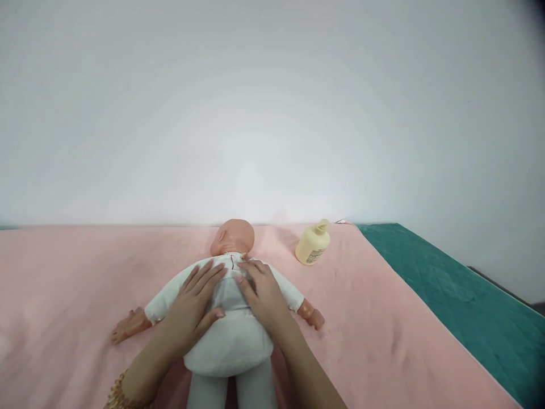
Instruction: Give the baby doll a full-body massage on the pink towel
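Resting flat on the back of the doll [232, 338], the left hand [195, 300] and the right hand [264, 291] lie on either side of its midline, which probably lets them share the contact evenly and keeps the cloth body from rolling. Neither grip closes on anything: in both, the palm is down and the fingers are extended along the white back, pointing towards the neck. The left thumb stands apart from its fingers and reaches in over the lower back, while the right thumb angles towards the midline.

The doll lies near the middle of the pink sheet [370, 335], apparently on its front, head towards the wall [272, 113] and legs towards the near side. That placing seems chosen so that the whole back faces up, within easy reach of both hands from there. Its 2 arms are spread outwards, which likely steadies it and leaves the sides of the trunk free.

A pale yellow pump bottle [312, 247] stands on the sheet beyond the doll's arm at the right, near the doll but apart from it; presumably it is put there to be within reach yet clear of the hands. The sheet probably guards the green cover [447, 289] beneath, which shows at the right.
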`<act>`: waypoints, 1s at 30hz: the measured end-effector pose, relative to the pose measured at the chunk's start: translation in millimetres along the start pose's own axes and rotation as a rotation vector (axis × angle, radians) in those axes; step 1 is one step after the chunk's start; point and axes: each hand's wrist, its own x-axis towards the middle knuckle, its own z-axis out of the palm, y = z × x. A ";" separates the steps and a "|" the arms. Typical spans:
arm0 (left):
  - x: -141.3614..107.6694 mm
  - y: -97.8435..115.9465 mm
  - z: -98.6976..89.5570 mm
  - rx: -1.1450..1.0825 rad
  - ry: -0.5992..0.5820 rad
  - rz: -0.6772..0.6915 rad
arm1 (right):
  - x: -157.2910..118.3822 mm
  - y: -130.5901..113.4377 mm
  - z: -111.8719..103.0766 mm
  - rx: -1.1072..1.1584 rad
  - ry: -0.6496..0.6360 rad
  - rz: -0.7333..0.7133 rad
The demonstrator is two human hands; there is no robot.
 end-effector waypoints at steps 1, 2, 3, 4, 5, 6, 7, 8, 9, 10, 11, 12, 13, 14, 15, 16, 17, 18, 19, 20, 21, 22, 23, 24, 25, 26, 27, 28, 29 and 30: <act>0.1 -0.4 0.0 -0.014 -0.004 0.003 | 0.0 -0.2 0.8 -0.013 -0.014 -0.002; 0.1 -0.9 -0.1 -0.030 -0.007 0.007 | -0.1 -0.5 1.5 -0.028 -0.031 -0.003; 0.0 -1.6 -0.1 -0.046 -0.008 0.011 | 0.0 -0.9 2.2 -0.041 -0.047 -0.003; -0.2 -2.2 0.1 -0.058 -0.009 0.014 | 0.1 -1.2 2.8 -0.052 -0.059 0.000; -0.4 -2.8 0.3 -0.066 -0.010 0.015 | 0.3 -1.4 3.3 -0.058 -0.067 0.003; -0.6 -3.2 0.5 -0.070 -0.015 0.014 | 0.5 -1.5 3.7 -0.062 -0.072 0.007; -0.8 -3.4 0.8 -0.071 -0.019 0.011 | 0.8 -1.4 4.1 -0.063 -0.074 0.011; -0.8 -3.3 1.0 -0.071 -0.021 0.007 | 1.1 -1.2 4.3 -0.064 -0.075 0.013; -0.7 -2.9 1.0 -0.071 -0.021 0.002 | 1.3 -0.8 4.5 -0.063 -0.073 0.012; -0.5 -2.4 1.0 -0.073 -0.019 -0.003 | 1.5 -0.3 4.5 -0.060 -0.068 0.009; -0.2 -1.7 0.9 -0.077 -0.016 -0.008 | 1.6 0.2 4.5 -0.056 -0.059 0.005; 0.0 -1.1 0.8 -0.082 -0.012 -0.013 | 1.7 0.7 4.3 -0.051 -0.047 0.000; 0.2 -0.6 0.6 -0.086 -0.007 -0.020 | 1.7 1.2 4.1 -0.045 -0.035 -0.006; 0.3 -0.2 0.4 -0.091 -0.004 -0.026 | 1.7 1.7 4.0 -0.041 -0.027 -0.012; 0.3 0.0 0.3 -0.094 -0.004 -0.032 | 1.6 2.3 3.9 -0.041 -0.025 -0.018; 0.2 0.2 0.2 -0.097 -0.014 -0.036 | 1.5 3.2 4.0 -0.044 -0.032 -0.025; 0.1 0.3 0.2 -0.100 -0.021 -0.038 | 1.5 4.3 4.4 -0.052 -0.046 -0.032; 0.1 0.6 0.0 -0.105 -0.024 -0.038 | 1.6 6.0 5.2 -0.063 -0.063 -0.038; 0.2 1.1 -0.2 -0.112 -0.023 -0.039 | 2.0 8.0 6.5 -0.075 -0.078 -0.043; 0.7 1.8 -0.6 -0.121 -0.017 -0.041 | 2.6 10.4 8.1 -0.083 -0.088 -0.047; 1.5 2.7 -1.3 -0.131 -0.011 -0.049 | 3.4 12.8 10.0 -0.085 -0.092 -0.051; 2.5 3.8 -2.3 -0.140 -0.013 -0.062 | 4.2 14.9 11.8 -0.080 -0.090 -0.055; 3.8 5.0 -3.6 -0.148 -0.025 -0.079 | 5.0 16.1 12.8 -0.065 -0.080 -0.058; 5.1 6.4 -5.2 -0.156 -0.050 -0.102 | 5.3 16.1 12.4 -0.044 -0.064 -0.059; 6.4 7.7 -7.2 -0.164 -0.070 -0.121 | 5.0 14.7 9.9 -0.021 -0.038 -0.062; 7.5 8.9 -9.2 -0.171 -0.083 -0.137 | 3.9 11.7 4.7 0.000 0.000 -0.065; 8.3 10.1 -11.3 -0.180 -0.091 -0.148 | 1.9 7.2 -3.6 0.017 0.059 -0.066; 8.7 11.1 -13.3 -0.191 -0.097 -0.155 | -0.8 1.7 -14.8 0.027 0.135 -0.073; 8.9 12.0 -15.2 -0.203 -0.100 -0.159 | -4.1 -4.5 -28.4 0.026 0.228 -0.081; 8.8 12.6 -16.7 -0.216 -0.102 -0.163 | -7.8 -11.1 -43.5 0.024 0.344 -0.085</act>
